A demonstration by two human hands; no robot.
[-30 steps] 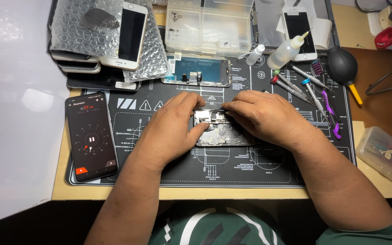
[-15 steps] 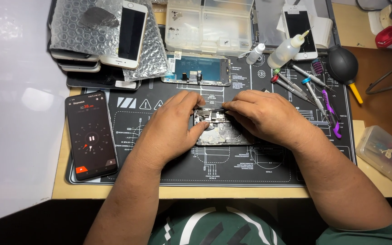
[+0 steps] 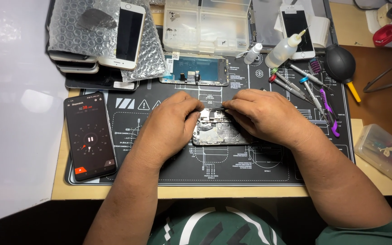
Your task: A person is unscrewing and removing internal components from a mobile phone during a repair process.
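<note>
Head view: opened phone (image 3: 218,132) between both hands.

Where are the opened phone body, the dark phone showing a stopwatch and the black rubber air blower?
Opened phone body (image 3: 221,132), head view, bare metal inside.
Dark phone (image 3: 90,136), head view, screen middle.
Air blower (image 3: 340,62), head view, bulb.

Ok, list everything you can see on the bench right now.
opened phone body: 1, silver, mat centre, under both hands
work mat: 1, black
stopwatch phone: 1, black, mat left
screen assembly: 1, blue, above hands
parts box: 1, clear, top centre
white phones: 2, top
bubble wrap: clear, top left
squeeze bottle: 1, clear
screwdrivers: several, right
air blower: 1, black
left hand: on phone body
right hand: on phone body
</note>
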